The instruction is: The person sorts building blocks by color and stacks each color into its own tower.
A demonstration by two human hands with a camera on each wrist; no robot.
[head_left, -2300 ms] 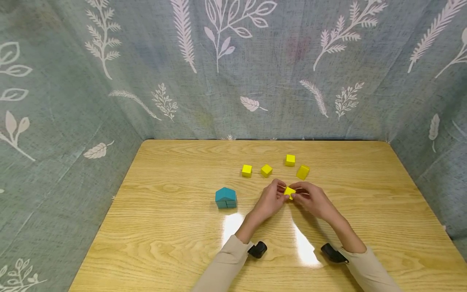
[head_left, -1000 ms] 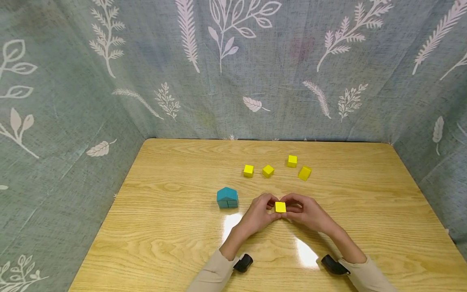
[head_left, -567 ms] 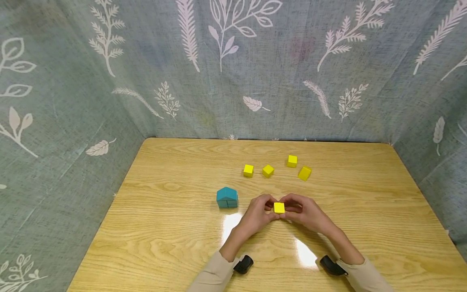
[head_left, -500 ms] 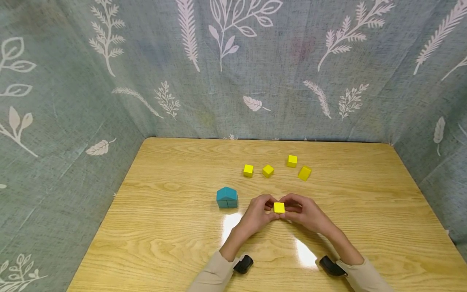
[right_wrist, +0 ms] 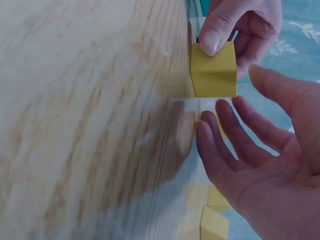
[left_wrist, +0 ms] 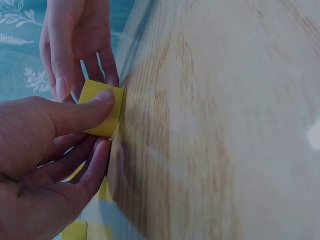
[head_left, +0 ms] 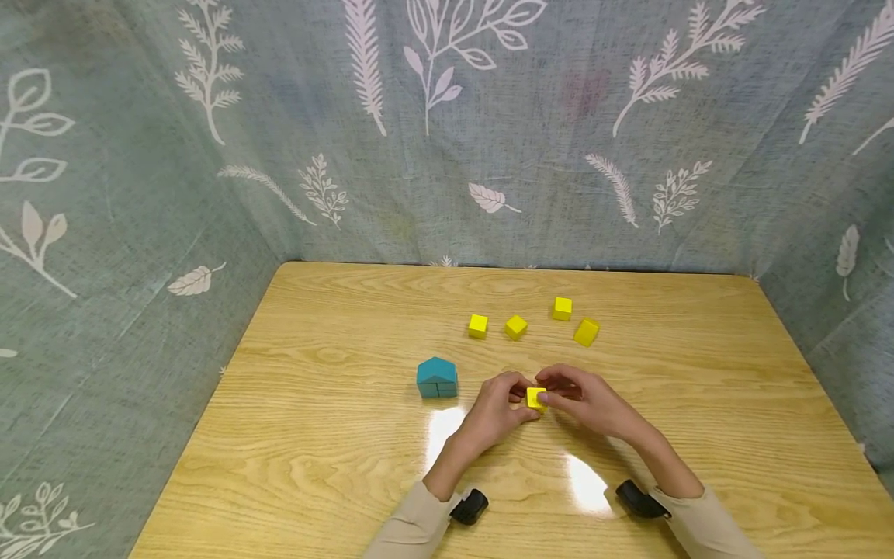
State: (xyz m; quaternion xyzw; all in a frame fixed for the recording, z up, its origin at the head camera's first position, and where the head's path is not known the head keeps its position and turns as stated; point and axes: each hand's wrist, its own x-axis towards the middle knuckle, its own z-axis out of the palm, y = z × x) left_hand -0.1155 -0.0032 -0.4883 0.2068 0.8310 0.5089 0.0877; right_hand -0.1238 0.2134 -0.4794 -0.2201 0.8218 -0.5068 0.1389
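My left hand (head_left: 497, 407) pinches a yellow cube block (head_left: 534, 397) on the wooden table, thumb on the near face and fingertips behind, as the left wrist view shows. In the right wrist view the same yellow block (right_wrist: 216, 75) stands under the left thumb. My right hand (head_left: 585, 397) is beside its right side, thumb and fingers spread. The right thumb overlaps the block's top in the head view, while a gap shows between right fingers and block in the right wrist view. Left of the hands stand teal blocks (head_left: 436, 378) assembled with a peaked outline.
Several loose yellow blocks lie beyond the hands, among them a left one (head_left: 478, 326), a turned one (head_left: 516, 327), a back one (head_left: 562, 308) and a darker one (head_left: 587, 332). A patterned cloth (head_left: 391, 210) hangs behind the wooden table (head_left: 314, 435).
Both hands brought the yellow block nearer and set it upright, left of where it was. Since half a second ago, the right hand has loosened from it and its thumb has lifted.
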